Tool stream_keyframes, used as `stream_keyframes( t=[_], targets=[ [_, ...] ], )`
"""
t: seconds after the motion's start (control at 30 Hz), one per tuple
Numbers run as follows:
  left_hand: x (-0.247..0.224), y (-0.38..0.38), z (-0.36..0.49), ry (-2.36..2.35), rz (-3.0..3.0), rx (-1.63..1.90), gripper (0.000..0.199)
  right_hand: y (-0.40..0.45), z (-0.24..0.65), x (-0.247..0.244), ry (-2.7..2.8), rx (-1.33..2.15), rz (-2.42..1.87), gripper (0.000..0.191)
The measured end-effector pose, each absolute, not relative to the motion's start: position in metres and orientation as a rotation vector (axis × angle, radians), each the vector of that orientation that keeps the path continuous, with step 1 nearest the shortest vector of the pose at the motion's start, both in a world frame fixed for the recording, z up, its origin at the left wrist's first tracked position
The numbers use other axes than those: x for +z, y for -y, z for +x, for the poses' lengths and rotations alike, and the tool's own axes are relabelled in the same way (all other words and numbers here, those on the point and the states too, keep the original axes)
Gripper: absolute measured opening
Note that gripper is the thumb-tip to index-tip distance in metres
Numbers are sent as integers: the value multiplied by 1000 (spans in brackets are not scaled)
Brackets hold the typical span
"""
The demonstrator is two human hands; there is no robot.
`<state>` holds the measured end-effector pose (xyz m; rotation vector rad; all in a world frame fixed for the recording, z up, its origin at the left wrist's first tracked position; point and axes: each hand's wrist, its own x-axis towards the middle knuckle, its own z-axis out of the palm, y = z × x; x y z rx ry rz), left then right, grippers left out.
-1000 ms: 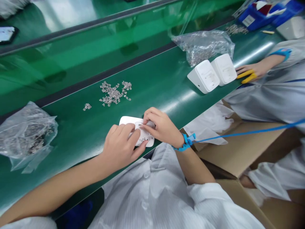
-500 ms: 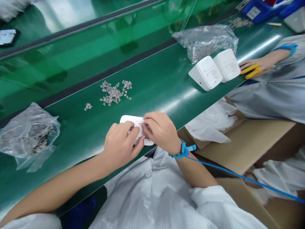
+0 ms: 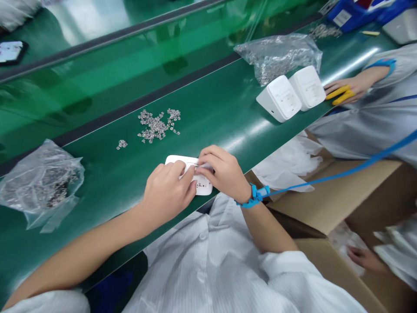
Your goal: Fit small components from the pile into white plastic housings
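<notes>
A white plastic housing [image 3: 204, 188] with rounded corners lies on the green bench in front of me, much of it covered by my hands. My left hand [image 3: 167, 184] is closed over its left part, fingers bent and fingertips down on its face. From the right, my right hand [image 3: 224, 171] has its thumb and fingers pinched together at the middle of the housing; whatever is between them is too small to make out. Beyond the hands lies a loose pile of small clear plastic pieces [image 3: 155, 126], with a smaller cluster [image 3: 121, 144] to its left.
Two white housings [image 3: 284, 99] stand side by side at the right, before a clear bag [image 3: 280, 56] of small parts. Another bag [image 3: 42, 182] lies at the left. A co-worker's hand [image 3: 345, 91] wears yellow finger covers. Below the bench edge is an open cardboard box [image 3: 339, 195].
My right hand has shifted slightly up, its fingers still at the middle of the housing. The blue wrist cord has swung upward. Another person's hand shows more at the box, lower right.
</notes>
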<state>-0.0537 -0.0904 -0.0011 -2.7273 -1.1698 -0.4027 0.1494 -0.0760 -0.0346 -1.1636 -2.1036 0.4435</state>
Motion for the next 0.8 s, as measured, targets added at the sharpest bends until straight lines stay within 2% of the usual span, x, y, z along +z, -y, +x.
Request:
stream_keyframes(
  t=[0.07,0.23,0.33,0.63,0.8],
  targets=[
    [-1,90,-53,1124,-2712,-407,27,89,150,-41,2024,419,-1106,7],
    [0,91,-52,1072,-2680,-422,27,107,148,-51,1986,376,-1075,26],
    [0,90,-52,1060,-2682,-435,26,108,147,-54,1993,366,-1092,32],
    [0,89,-51,988,-2662,-409,23,106,149,-52,2118,228,-1139,28],
    [-2,91,-53,1003,-2696,-427,30,100,146,-48,1891,388,-1115,25]
  ],
)
